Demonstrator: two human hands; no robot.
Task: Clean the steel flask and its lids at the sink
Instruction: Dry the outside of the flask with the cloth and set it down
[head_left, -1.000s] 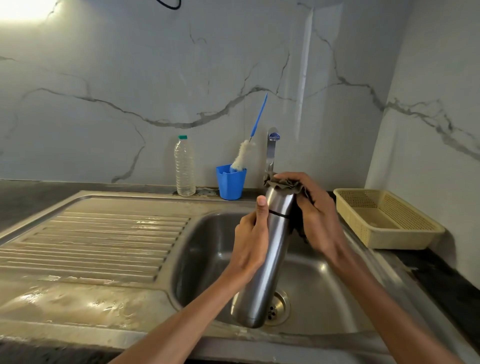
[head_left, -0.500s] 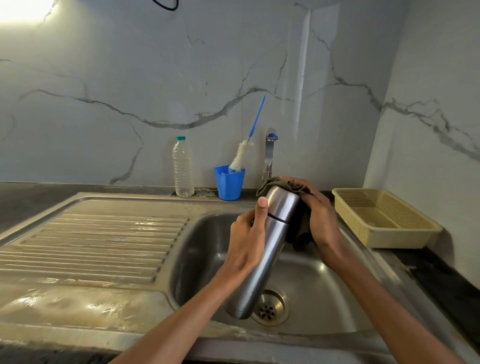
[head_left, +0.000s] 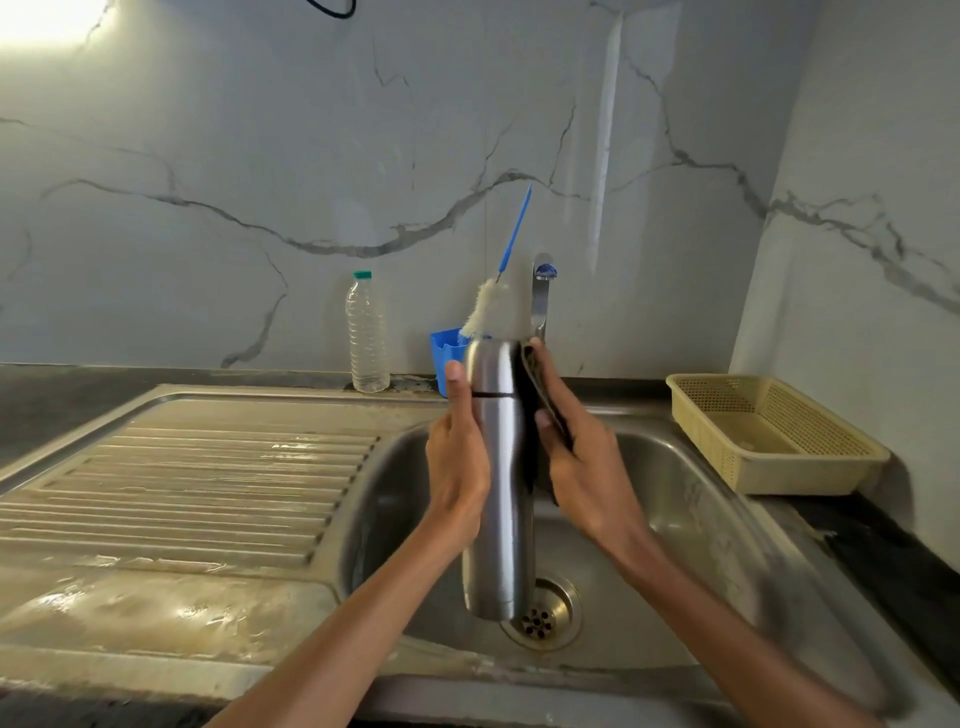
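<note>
gleaming cylindrical steel flask (head_left: 497, 483), dark cloth (head_left: 540, 400)

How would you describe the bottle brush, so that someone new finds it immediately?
Look at the tap behind the sink. Just left of it stands a blue cup, and the bottle brush leans out of it. Only it has white bristles and a thin blue handle.

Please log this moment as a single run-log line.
left hand grips flask | right hand presses dark cloth on its side | over sink

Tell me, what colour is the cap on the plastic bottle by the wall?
Green. The cap tops the clear plastic bottle; the head view shows it.
</note>
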